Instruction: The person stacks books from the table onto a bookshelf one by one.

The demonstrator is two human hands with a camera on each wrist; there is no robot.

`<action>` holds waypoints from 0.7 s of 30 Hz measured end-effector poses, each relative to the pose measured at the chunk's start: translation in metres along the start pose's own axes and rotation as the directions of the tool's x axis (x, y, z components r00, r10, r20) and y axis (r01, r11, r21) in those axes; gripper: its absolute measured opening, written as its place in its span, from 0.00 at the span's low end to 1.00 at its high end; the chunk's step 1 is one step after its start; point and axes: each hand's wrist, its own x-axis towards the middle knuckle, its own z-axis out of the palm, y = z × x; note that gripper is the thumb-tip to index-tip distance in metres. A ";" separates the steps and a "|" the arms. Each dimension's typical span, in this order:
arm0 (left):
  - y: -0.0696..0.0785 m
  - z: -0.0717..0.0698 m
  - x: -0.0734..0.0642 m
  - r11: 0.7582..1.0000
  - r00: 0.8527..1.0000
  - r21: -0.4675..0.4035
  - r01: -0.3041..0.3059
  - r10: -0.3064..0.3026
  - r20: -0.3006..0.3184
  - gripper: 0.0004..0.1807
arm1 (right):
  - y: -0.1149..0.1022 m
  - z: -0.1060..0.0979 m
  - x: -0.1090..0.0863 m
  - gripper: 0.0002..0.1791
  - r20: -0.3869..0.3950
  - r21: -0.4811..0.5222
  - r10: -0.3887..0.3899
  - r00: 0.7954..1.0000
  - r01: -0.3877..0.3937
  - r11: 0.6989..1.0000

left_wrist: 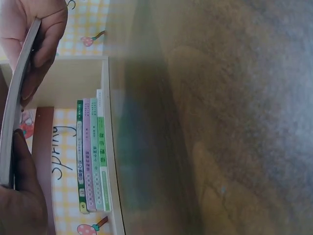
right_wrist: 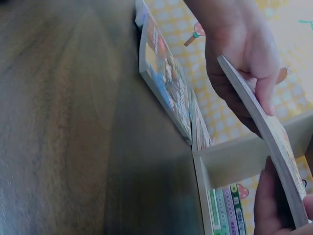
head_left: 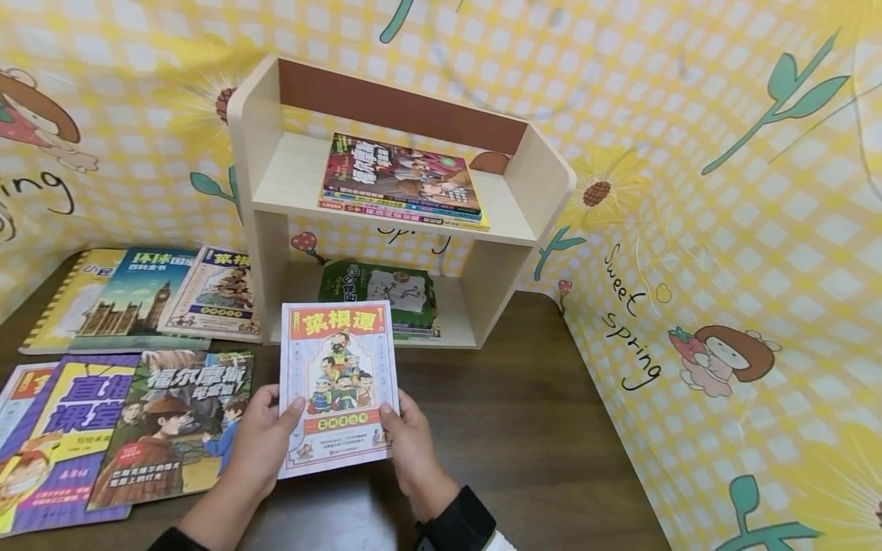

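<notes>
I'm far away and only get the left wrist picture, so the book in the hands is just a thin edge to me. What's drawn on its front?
Observer: The head view shows that the held book has a group of cartoon people on its cover.
Operator: Cool! I see green and pinkish spines. Is anything lying up above those?
Observer: Yes, in the head view a stack of books lies flat on the upper shelf.

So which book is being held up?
The pale-bordered book with the red title band, in front of the shelf unit: the left hand and right hand grip its sides. The other books lie on the table or in that unit.
</notes>
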 end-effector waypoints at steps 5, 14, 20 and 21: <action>-0.003 -0.003 0.002 0.999 0.999 0.033 0.034 -0.036 0.041 0.22 | -0.003 -0.006 0.004 0.27 0.006 0.016 0.024 1.000 -0.025 1.000; -0.014 -0.024 0.009 1.000 0.976 -0.008 0.028 -0.025 0.217 0.28 | -0.003 -0.023 0.007 0.26 0.035 0.026 0.050 0.998 -0.051 0.998; -0.015 -0.038 0.012 0.995 0.963 0.060 -0.082 0.064 0.261 0.35 | -0.006 -0.038 0.006 0.25 0.120 0.027 0.066 0.991 -0.070 0.997; -0.015 -0.040 0.013 0.991 0.961 0.088 -0.105 0.078 0.266 0.37 | -0.007 -0.040 0.006 0.25 0.141 0.023 0.073 0.987 -0.077 0.997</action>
